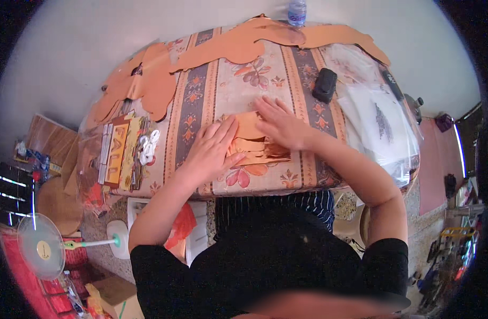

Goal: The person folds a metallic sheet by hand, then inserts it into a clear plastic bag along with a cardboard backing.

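Observation:
A folded orange sheet [252, 150], partly shiny and creased, lies near the front middle of the patterned tablecloth. My left hand [213, 144] is laid over its left side, fingers stretched out and pointing away from me. Across its upper right part rests my right hand [281, 125], with the fingers extended flat. Neither hand grips anything. The hands cover some of the sheet's edges, and its full shape cannot be made out.
Large orange cut-out shapes [215, 53] lie along the table's far and left edges. Left of my hands are a stack of coloured cards [119, 151] and a white cord [147, 146]. A black case [325, 85], clear plastic bags [379, 127] and a water bottle [296, 13] also stand or lie there.

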`<state>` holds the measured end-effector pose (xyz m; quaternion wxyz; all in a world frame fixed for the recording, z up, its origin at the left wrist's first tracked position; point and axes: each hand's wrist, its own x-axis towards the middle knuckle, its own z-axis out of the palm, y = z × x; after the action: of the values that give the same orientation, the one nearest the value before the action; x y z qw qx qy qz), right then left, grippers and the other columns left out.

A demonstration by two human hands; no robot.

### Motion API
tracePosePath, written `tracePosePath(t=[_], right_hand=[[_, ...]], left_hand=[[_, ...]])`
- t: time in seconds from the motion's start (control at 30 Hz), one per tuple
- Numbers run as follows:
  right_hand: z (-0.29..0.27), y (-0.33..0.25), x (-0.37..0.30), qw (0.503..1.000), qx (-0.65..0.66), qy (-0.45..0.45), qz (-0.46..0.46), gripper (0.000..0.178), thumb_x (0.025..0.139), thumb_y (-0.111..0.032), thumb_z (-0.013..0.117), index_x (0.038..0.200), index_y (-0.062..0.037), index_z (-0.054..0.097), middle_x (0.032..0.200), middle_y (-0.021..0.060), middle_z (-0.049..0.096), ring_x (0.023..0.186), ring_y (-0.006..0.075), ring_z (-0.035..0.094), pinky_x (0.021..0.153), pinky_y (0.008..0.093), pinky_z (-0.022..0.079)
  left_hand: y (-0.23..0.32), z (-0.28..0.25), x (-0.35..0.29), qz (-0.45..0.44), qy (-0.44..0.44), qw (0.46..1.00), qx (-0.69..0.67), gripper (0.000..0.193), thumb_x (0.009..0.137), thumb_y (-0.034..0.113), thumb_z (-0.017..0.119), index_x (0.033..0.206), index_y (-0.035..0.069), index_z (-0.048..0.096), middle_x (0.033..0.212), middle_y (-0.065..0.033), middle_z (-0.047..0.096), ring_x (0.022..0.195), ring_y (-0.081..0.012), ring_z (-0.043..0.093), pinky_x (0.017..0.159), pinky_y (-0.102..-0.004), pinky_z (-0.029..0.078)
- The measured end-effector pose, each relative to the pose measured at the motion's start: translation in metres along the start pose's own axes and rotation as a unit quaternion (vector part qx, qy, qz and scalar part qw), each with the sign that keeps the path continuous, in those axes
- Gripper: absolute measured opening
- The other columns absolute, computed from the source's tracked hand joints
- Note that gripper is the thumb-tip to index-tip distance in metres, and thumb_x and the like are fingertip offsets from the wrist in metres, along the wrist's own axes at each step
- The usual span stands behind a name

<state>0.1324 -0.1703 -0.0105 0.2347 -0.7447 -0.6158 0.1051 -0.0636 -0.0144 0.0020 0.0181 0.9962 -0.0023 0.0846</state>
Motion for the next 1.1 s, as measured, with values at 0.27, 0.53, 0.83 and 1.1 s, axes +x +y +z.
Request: tracePosePath(t=[0.27,0.53,0.83,1.1], right_hand=[[-0.05,0.033,-0.018,0.948,0.295,0.099,0.068,0.044,0.101,-0.029,0.043,0.133,0.0007,0.049,0.132,0.0149,0.053,0.125,0.0212,0.046,0.107,0.0317,0.032],[-0.045,0.039,-0.035,0.988,0.101,0.112,-0.019,0.031,0.092,-0.016,0.058,0.113,0.0057,0.06,0.113,0.0174,0.063,0.105,0.0276,0.061,0.09,0.0345,0.048],[-0.03,0.018,-0.027,0.992,0.049,0.109,-0.029,0.041,0.093,-0.021,0.055,0.126,0.0031,0.053,0.139,0.0225,0.044,0.126,0.0355,0.046,0.105,0.0407,0.038],[0.001,0.008,-0.026,0.996,-0.051,0.044,-0.055,0.059,0.094,-0.03,0.052,0.141,0.0005,0.036,0.149,0.0198,0.033,0.141,0.031,0.026,0.115,0.05,0.014]], left_hand=[[0.004,-0.007,0.0,-0.003,-0.017,1.0,-0.001,0.074,0.088,0.04,0.058,0.142,-0.003,0.033,0.15,-0.0172,0.031,0.13,-0.0313,0.036,0.109,-0.0429,0.026],[0.003,-0.006,0.001,-0.002,-0.02,1.0,0.006,0.075,0.088,0.04,0.058,0.143,-0.003,0.031,0.15,-0.0164,0.031,0.129,-0.0308,0.037,0.109,-0.0427,0.026],[0.001,-0.004,0.001,-0.003,-0.025,1.0,0.003,0.076,0.088,0.043,0.056,0.143,-0.003,0.032,0.15,-0.0162,0.031,0.128,-0.0306,0.037,0.108,-0.0428,0.027],[0.004,-0.007,0.002,-0.019,-0.045,0.999,-0.006,0.075,0.088,0.037,0.056,0.146,-0.001,0.027,0.152,-0.015,0.029,0.132,-0.032,0.034,0.11,-0.0429,0.025]])
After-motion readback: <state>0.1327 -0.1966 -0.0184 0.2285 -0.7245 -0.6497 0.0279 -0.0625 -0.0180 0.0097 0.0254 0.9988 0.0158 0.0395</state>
